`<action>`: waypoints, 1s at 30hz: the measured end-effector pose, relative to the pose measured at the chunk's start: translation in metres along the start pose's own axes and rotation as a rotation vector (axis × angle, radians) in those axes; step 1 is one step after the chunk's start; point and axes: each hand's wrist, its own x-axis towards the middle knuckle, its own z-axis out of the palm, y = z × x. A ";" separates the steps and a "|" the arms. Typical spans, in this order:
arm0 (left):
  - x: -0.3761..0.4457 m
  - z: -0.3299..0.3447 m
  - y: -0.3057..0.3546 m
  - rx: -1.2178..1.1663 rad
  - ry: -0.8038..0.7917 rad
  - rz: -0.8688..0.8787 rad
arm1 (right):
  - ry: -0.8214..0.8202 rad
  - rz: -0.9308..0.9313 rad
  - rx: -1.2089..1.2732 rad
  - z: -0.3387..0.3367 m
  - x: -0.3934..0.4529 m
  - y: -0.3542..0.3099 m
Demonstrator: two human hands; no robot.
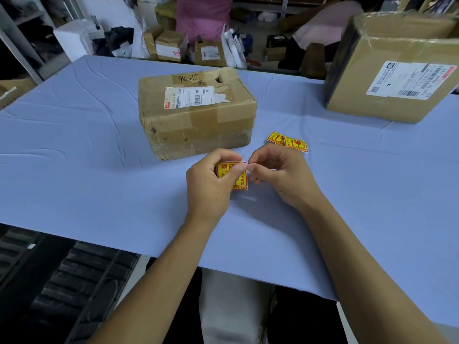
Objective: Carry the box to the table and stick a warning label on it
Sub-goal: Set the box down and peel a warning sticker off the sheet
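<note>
While the battered brown cardboard box [196,112] with a white shipping label on top sits on the pale blue cloth-covered surface [74,150] a little above the centre of the frame, both hands work just below it. The left hand [211,180] grips a small red-and-yellow square warning label [232,176], its fingers curled behind the sticker and its thumb pressed across the printed face. The right hand [275,172] meets it from the right, its fingers [255,168] curled and pinching at the label's upper right edge, where a thin pale strip shows between the two hands; whether that strip is backing paper cannot be told. Neither the hands nor the label touch the box, which stands just beyond them. To the right of the box, near the right hand, two more red-and-yellow warning labels [288,142] lie overlapping on the cloth. A larger brown cardboard carton [387,70] with its own white label stands at the upper right of the frame, well apart from the first box.
</note>
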 end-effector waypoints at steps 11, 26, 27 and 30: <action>-0.001 -0.002 -0.002 -0.055 -0.038 -0.035 | 0.077 -0.041 -0.143 0.002 -0.002 0.002; -0.002 -0.002 -0.003 -0.117 -0.086 -0.108 | 0.073 -0.042 -0.151 0.002 -0.002 0.003; -0.002 -0.002 -0.003 -0.132 -0.099 -0.110 | 0.072 -0.036 -0.138 0.001 -0.002 0.003; -0.002 -0.002 -0.001 -0.149 -0.124 -0.094 | 0.067 -0.011 -0.095 -0.001 -0.002 0.004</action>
